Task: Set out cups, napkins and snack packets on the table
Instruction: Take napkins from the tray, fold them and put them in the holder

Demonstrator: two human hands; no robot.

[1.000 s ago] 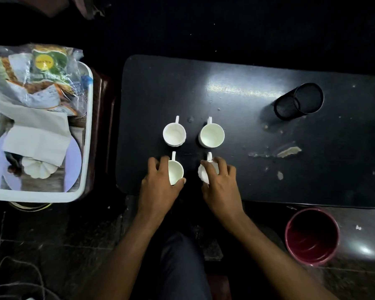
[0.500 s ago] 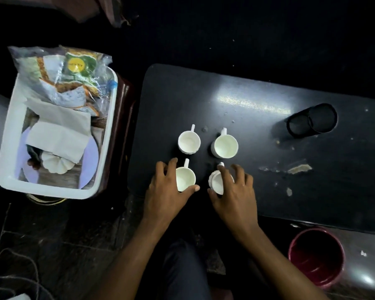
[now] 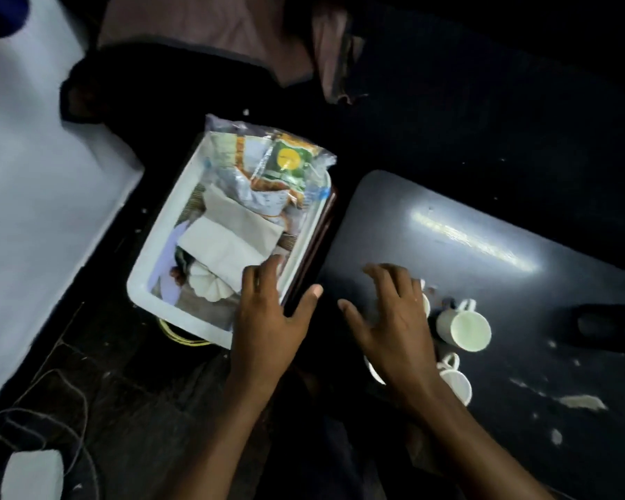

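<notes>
Several white cups stand near the left end of the black table (image 3: 466,225); one cup (image 3: 464,328) shows fully, another (image 3: 457,382) sits nearer me, and the rest are hidden behind my right hand. My right hand (image 3: 390,319) hovers open over them, holding nothing. My left hand (image 3: 267,312) is open with fingers spread over the near right corner of the white tub (image 3: 152,286). In the tub lie folded white napkins (image 3: 224,243) and snack packets (image 3: 271,178) in clear plastic.
The tub sits on a dark red stool edge (image 3: 311,258) just left of the table. A black mesh holder (image 3: 607,323) lies on the table at the right. Cables (image 3: 51,402) run over the dark floor at lower left. A pale wall or surface (image 3: 33,211) fills the left.
Both hands have let go of the two near cups. My left hand has moved left to the tub, the right has lifted above the cups, and the view has swung left.
</notes>
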